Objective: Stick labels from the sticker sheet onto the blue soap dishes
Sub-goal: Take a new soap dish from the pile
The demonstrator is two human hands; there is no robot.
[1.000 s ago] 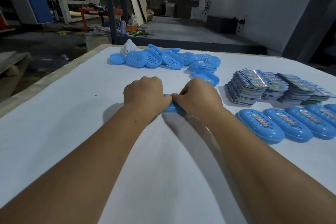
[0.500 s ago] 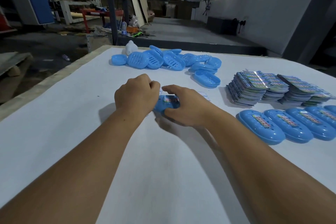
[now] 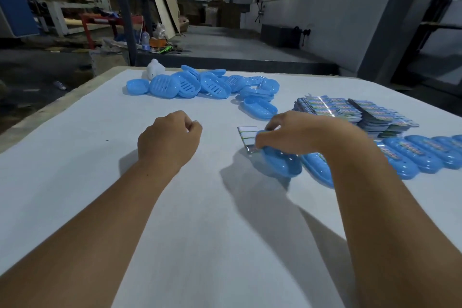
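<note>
A blue dish [image 3: 280,164] sits under the right hand [image 3: 297,132], whose fingers curl round it, beside a row of labelled dishes [image 3: 410,155]. A sticker sheet [image 3: 246,135] lies just left of it on the white bench [image 3: 200,232]. Unlabelled dishes [image 3: 200,84] and sheet stacks [image 3: 350,110] lie farther back; a dim workshop lies beyond. The left hand [image 3: 167,141] is fisted, holding nothing visible.

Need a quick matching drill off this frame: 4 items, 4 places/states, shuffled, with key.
Items:
1. left hand
2. right hand
3. unlabelled dish pile
4. sticker sheet stacks

Places/states:
A. far right of the table, behind the labelled row
B. far end of the table, beside a white object
C. fingers curled, holding nothing visible
D. gripping a blue soap dish

Pairs: 1-C, 2-D, 3-B, 4-A
</note>
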